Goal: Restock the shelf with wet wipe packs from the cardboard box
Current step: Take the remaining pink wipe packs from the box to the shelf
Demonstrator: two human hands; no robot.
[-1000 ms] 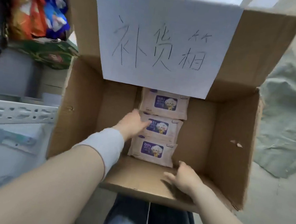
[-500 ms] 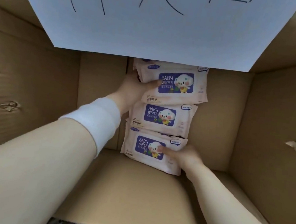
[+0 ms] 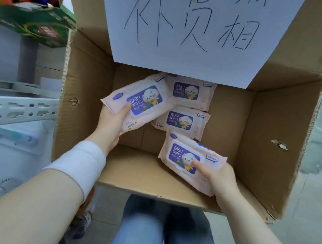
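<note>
Both hands are lifting baby wipes packs out of the cardboard box at frame centre: the left hand grips one pack, the right hand pinches another. Two packs remain inside. Next, likely carry both to the shelf at left.

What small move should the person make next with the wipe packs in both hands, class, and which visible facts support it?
Probably lift both hands clear of the cardboard box and carry the packs left to the shelf. The left hand grips the tilted pack, the right hand grips the near pack, both held above the box floor; the shelf stands just left of the box.
</note>
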